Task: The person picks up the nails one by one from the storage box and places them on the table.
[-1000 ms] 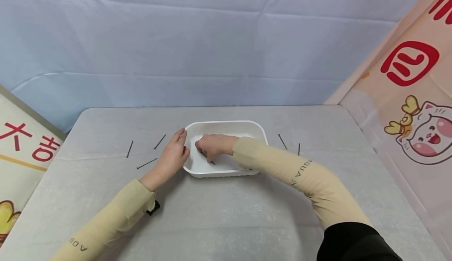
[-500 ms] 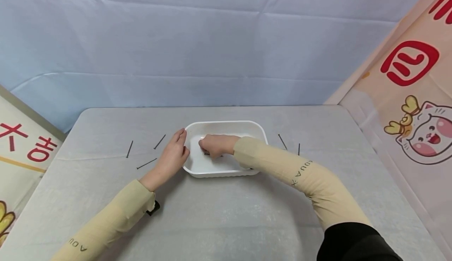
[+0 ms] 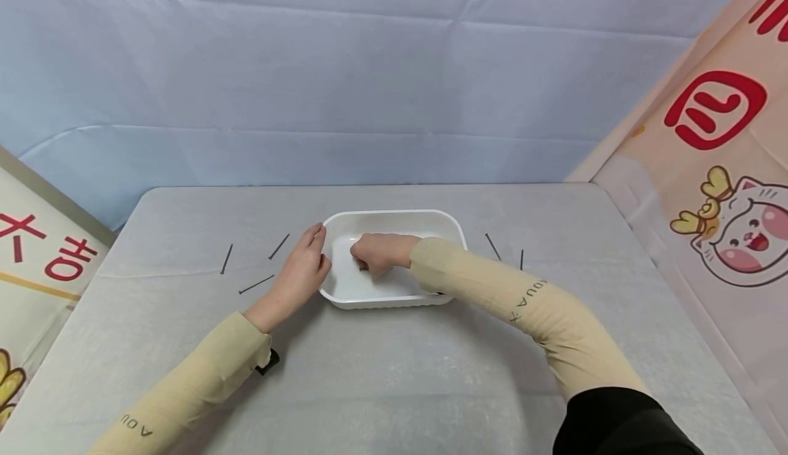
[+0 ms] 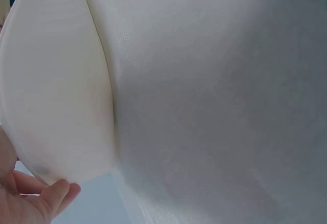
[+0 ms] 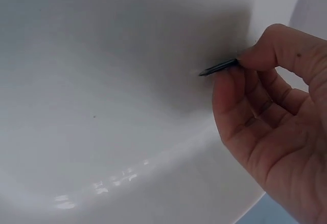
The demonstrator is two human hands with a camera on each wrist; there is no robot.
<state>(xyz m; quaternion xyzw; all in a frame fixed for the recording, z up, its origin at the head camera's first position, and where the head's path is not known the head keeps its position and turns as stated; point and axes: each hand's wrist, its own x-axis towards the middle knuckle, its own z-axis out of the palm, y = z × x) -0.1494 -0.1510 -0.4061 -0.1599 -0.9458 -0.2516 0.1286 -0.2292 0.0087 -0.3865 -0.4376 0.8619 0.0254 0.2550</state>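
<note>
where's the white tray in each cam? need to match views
Head: white tray at table centre, left hand on its left rim.
Left wrist: tray's outer wall fills the left side.
Right wrist: tray's inside fills the frame; right hand pinches a nail.
Shared landmark: the tray's rim.

Grey table (image 3: 394, 373) before a pale blue backdrop (image 3: 369, 79).

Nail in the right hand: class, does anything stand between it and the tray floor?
Nothing visible does. The right hand pinches the nail inside the white tray, its tip just over bare tray floor.
</note>
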